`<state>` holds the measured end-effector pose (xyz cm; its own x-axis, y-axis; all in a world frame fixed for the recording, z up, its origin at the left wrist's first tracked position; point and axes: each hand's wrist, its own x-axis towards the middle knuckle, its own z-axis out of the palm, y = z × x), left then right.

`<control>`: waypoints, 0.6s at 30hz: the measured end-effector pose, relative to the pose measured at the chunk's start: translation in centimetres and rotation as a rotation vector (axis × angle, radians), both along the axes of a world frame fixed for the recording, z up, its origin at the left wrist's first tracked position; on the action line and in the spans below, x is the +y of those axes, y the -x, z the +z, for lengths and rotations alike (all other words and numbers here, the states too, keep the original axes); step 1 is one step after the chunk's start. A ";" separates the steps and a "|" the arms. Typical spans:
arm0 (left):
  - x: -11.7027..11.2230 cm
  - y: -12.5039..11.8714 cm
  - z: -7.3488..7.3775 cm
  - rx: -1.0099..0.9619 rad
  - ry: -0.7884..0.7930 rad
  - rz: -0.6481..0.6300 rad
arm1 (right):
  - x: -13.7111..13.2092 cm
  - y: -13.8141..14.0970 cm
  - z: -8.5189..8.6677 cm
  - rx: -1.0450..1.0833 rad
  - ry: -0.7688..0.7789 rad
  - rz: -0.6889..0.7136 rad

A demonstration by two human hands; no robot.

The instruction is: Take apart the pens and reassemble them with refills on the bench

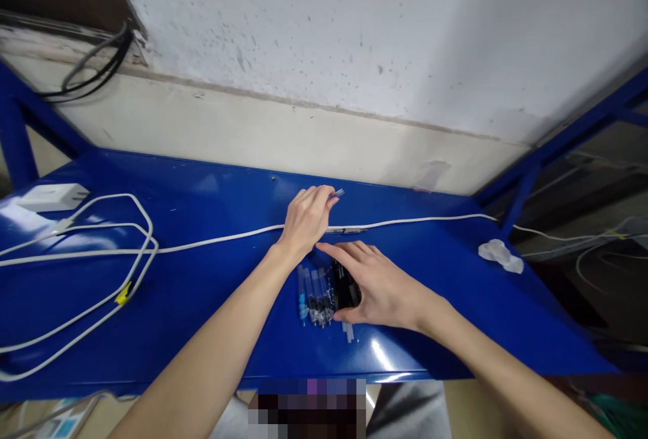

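Pinched in the fingers of my left hand (308, 216) is a slim clear pen barrel (338, 193), raised a little above the blue tabletop. Only its end sticks out past my fingertips. My right hand (377, 283) arches over a group of black pen parts (344, 283), thumb and forefinger spread apart at either end of them. The palm hides part of this group, so contact is hard to make out. To its left several clear pen barrels (314, 290) lie side by side, one with a blue tip. Short clear tubes (348, 332) poke out below my right hand. A thin pen (347, 230) lies beside the white cable.
A white cable (212, 240) crosses the blue table (227, 331) and loops at the left, with a yellow tag (123, 294). A white adapter (55, 197) sits back left, crumpled white tissue (501, 256) at right. Behind stands a stained wall (314, 54).
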<state>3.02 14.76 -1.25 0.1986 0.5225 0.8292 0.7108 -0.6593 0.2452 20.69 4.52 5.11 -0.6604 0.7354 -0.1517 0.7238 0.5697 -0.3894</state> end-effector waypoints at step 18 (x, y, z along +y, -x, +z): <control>-1.0 0.1 0.5 -0.015 0.196 -0.326 | 2.6 -2.4 4.5 0.852 0.011 -0.084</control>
<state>2.91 13.79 -0.72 0.3693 0.5825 0.7241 0.4666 -0.7901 0.3975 23.09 7.14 9.58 -0.4952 0.7886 0.3647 0.2211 0.5203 -0.8249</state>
